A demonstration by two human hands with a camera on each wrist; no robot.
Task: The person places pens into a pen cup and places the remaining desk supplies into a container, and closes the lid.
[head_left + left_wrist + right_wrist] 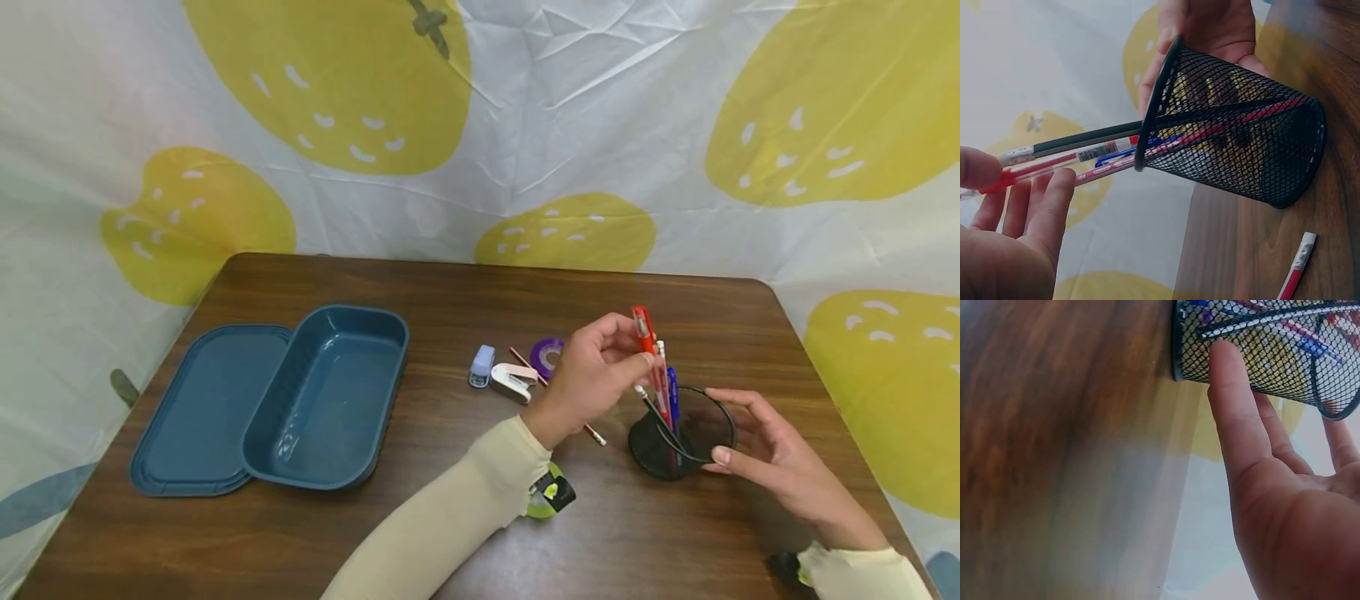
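Observation:
Between thumb and fingers, my left hand (592, 379) pinches a red pen (643, 329) by its upper end. The pen's lower part reaches into a black mesh pen cup (1241, 137). My right hand (783, 454) holds the cup at its right side, thumb and fingers about the rim. In the right wrist view one finger (1229, 394) lies along the mesh. The cup stands on the table with a blue pen (673, 396), a black pencil (1085, 140) and a red-and-white pencil (1107, 169) leaning out. The black pencil's eraser end lies right by my left thumb.
Left on the brown table (465, 517) is an open blue box (326, 400), overlapping its blue lid (198, 408). Nearer the middle are a white stapler (513, 382), a small light-blue item (482, 367), a purple tape roll (546, 353) and a loose red pencil (596, 434).

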